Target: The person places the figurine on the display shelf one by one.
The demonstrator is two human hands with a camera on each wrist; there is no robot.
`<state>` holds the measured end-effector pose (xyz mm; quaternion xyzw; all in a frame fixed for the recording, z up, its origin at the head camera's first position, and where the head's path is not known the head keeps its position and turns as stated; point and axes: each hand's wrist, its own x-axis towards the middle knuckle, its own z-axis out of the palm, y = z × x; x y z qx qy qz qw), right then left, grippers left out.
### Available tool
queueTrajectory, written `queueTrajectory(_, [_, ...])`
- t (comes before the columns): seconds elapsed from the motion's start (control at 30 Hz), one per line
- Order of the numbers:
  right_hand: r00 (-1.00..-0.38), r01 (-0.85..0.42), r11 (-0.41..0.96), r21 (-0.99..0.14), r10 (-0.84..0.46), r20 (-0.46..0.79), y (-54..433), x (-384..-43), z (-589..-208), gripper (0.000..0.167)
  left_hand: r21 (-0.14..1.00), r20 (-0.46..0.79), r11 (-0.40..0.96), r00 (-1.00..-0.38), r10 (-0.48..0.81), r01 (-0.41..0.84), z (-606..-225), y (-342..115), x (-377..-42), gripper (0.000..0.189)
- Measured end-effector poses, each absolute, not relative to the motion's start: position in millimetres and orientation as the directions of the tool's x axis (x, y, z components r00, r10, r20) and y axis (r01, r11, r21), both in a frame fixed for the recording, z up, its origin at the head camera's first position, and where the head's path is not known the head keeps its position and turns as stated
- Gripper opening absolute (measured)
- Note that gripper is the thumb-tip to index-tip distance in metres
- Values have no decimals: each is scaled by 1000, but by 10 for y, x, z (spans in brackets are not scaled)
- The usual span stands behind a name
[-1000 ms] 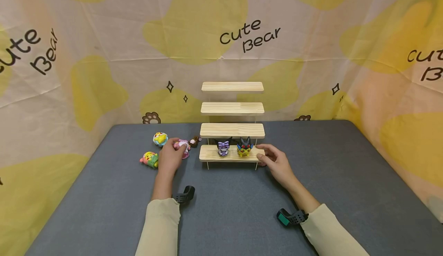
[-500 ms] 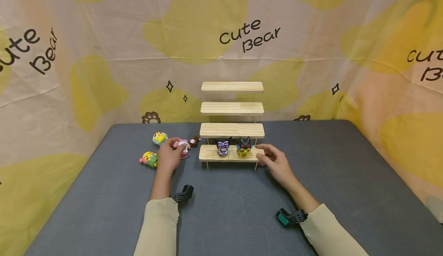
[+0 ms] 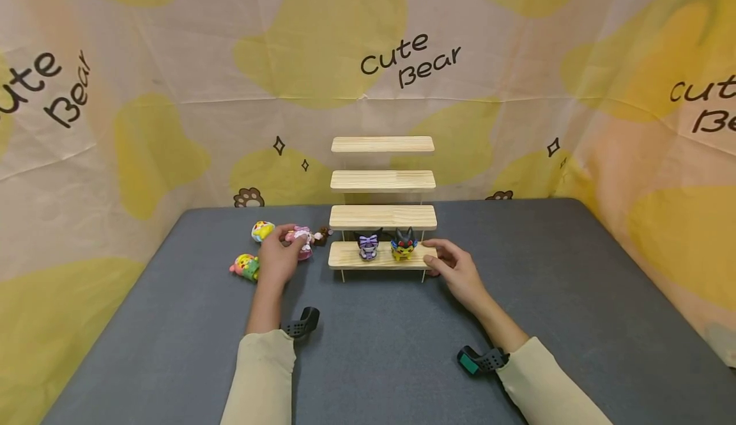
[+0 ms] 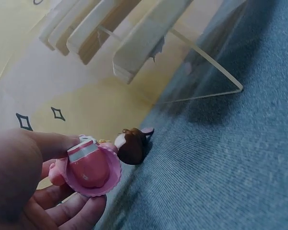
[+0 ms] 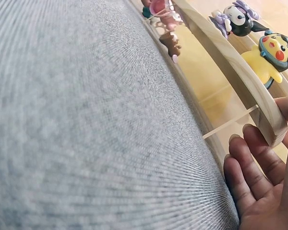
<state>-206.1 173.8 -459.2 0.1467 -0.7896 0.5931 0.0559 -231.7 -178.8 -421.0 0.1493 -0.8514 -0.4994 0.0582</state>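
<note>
Your left hand [image 3: 277, 260] pinches the pink figure [image 4: 90, 165] between thumb and fingers, gripping it by the sides; its underside faces your wrist camera, so it is tilted, not upright. Whether it touches the table [image 3: 368, 361] you cannot tell from here. A side grip like this probably suits so small a toy, since it leaves the base free of your fingers.

Your right hand [image 3: 460, 275] holds the right end of the lowest board [image 3: 344, 255], thumb above and fingers beneath — likely to steady the rack [image 3: 382, 217], which looks light on its thin clear supports.

On that board, just left of your right thumb, the yellow figure [image 3: 404, 246] stands upright with the purple figure [image 3: 368, 247] beside it, a gap between them, both facing you, seemingly for show. The other boards step up and away behind, perhaps so that each row can be seen.

Just right of the pink figure is the brown figure [image 4: 131, 146]. Left of your left hand lie two more — the blue figure [image 3: 262, 231] farther off, the green figure [image 3: 247, 266] nearer.
</note>
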Motion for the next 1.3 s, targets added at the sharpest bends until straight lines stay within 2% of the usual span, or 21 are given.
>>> queueTrajectory(0.3, [-951,-296,253,-921,-164,261,1733,-2060,-4586,32,917,-10,378,-956,-295,-126,-4108,-1758,-2295,47])
queueTrajectory(1.3, [-950,-301,249,-920,-166,266,1732,-2061,-4595,32,954,147,291,-963,-228,77,-3744,-1481,-2191,43])
